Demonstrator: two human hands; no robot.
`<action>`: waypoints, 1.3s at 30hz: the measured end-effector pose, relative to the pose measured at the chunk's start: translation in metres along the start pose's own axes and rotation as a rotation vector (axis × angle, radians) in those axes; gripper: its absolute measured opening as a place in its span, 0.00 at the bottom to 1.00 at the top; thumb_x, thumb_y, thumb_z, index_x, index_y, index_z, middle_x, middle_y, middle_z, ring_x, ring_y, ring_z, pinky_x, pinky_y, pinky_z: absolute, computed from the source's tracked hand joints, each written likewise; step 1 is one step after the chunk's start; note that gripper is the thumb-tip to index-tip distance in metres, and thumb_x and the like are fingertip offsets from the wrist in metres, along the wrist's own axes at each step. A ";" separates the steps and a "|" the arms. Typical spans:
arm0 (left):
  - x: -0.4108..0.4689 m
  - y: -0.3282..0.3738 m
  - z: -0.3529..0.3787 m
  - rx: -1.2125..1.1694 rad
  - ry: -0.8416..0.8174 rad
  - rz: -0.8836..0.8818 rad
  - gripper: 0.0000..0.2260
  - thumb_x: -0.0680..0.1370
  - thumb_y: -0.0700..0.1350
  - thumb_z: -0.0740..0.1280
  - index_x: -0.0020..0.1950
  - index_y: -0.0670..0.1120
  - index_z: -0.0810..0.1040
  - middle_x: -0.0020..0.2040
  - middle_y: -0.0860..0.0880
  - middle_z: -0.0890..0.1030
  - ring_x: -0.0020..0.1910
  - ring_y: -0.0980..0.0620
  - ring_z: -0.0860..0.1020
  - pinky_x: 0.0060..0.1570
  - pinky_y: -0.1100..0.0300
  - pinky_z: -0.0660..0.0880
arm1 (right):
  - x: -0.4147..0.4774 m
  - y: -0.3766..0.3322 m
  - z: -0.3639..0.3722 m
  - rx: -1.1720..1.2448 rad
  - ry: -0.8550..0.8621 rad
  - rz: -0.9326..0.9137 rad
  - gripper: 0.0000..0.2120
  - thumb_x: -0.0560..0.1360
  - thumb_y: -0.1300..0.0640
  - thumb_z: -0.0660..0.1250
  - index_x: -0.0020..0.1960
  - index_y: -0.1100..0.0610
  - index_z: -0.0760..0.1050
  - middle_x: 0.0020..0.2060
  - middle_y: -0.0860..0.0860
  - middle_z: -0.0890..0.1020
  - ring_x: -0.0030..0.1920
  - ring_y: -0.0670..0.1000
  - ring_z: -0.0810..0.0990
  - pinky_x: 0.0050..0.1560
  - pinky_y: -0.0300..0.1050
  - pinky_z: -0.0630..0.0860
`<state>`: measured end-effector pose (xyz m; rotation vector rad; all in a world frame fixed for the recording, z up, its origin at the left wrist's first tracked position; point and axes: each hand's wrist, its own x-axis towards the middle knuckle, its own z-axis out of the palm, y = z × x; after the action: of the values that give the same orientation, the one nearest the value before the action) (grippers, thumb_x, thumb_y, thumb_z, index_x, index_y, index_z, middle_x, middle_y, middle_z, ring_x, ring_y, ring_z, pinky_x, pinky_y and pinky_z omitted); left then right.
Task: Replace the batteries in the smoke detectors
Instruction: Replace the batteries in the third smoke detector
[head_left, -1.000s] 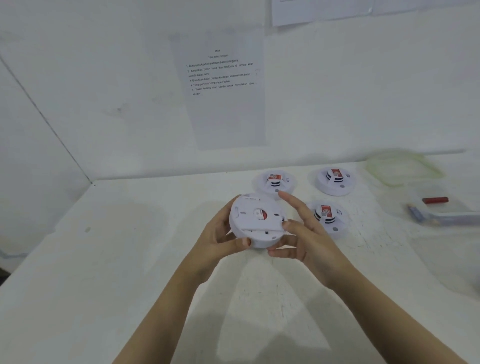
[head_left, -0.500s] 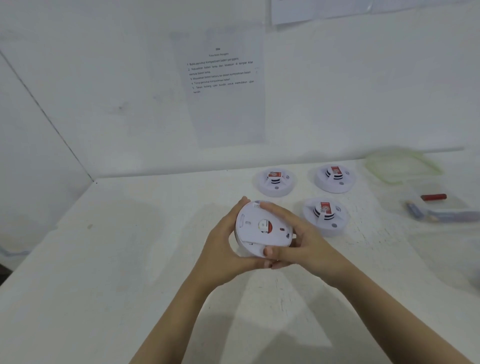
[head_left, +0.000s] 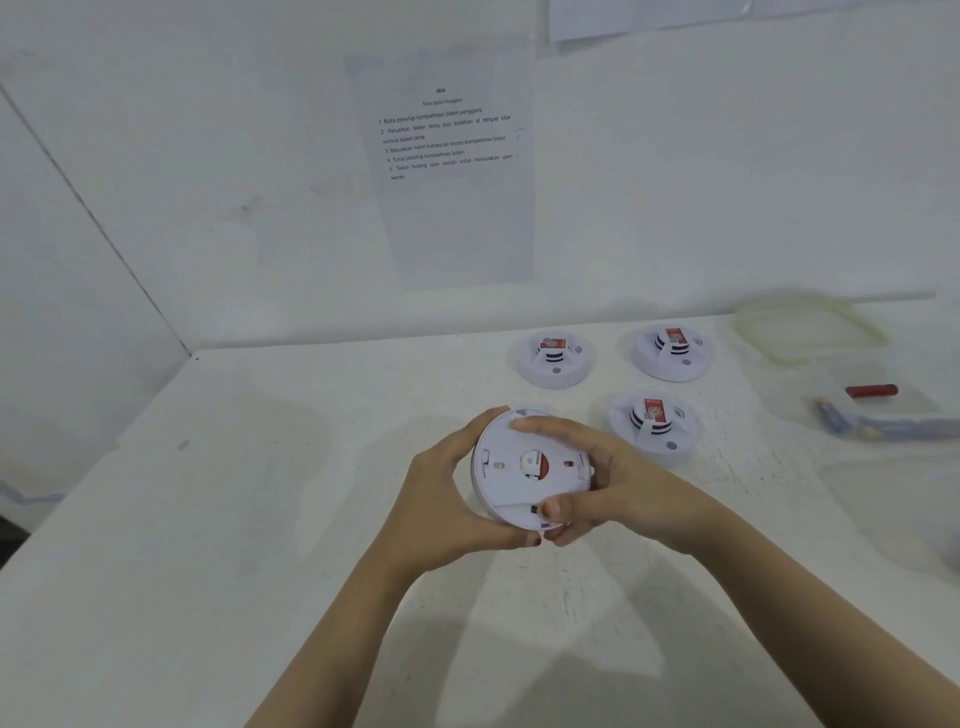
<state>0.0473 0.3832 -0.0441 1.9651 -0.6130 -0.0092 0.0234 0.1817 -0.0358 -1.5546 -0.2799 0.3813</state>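
Both my hands hold one round white smoke detector (head_left: 519, 470) above the white table, its flat back tilted toward me, a red spot showing at its centre. My left hand (head_left: 441, 499) curls around its left rim and underside. My right hand (head_left: 618, 478) wraps the right rim, with fingers over the top edge and the thumb on the lower edge. Three more white detectors lie face up beyond: one at back centre (head_left: 553, 358), one at back right (head_left: 672, 351), one nearer on the right (head_left: 652, 423).
At the right a clear plastic box (head_left: 883, 421) holds batteries, among them a red one (head_left: 871, 391). A clear lid with a green rim (head_left: 808, 327) lies behind it. An instruction sheet (head_left: 449, 161) hangs on the back wall. The table (head_left: 260, 493) meets walls at back and left.
My right hand has closed around the detector's right rim, fingers now over its top edge. The detector has turned a little and come lower and closer to me.
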 end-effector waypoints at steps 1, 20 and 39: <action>0.000 -0.001 -0.001 0.001 -0.015 -0.002 0.41 0.57 0.39 0.83 0.66 0.56 0.73 0.58 0.59 0.80 0.60 0.57 0.77 0.51 0.67 0.76 | 0.000 -0.001 -0.001 -0.011 -0.012 0.017 0.30 0.70 0.68 0.72 0.65 0.43 0.72 0.59 0.45 0.76 0.51 0.62 0.81 0.45 0.51 0.81; -0.003 0.000 -0.005 0.104 -0.141 -0.015 0.43 0.56 0.41 0.83 0.67 0.60 0.72 0.58 0.64 0.78 0.59 0.62 0.76 0.52 0.72 0.73 | -0.010 -0.011 0.007 -1.143 0.179 -0.252 0.30 0.64 0.46 0.72 0.63 0.52 0.69 0.59 0.45 0.69 0.57 0.47 0.70 0.58 0.42 0.69; -0.005 -0.018 -0.013 0.113 0.041 -0.014 0.40 0.55 0.52 0.81 0.63 0.65 0.69 0.58 0.70 0.75 0.59 0.67 0.74 0.52 0.77 0.69 | -0.039 0.029 -0.014 -1.010 0.279 -0.207 0.25 0.64 0.47 0.65 0.60 0.51 0.70 0.51 0.42 0.72 0.52 0.45 0.72 0.55 0.36 0.69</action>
<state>0.0543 0.4023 -0.0545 2.0736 -0.5845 0.0578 -0.0082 0.1527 -0.0623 -2.5036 -0.4452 -0.1967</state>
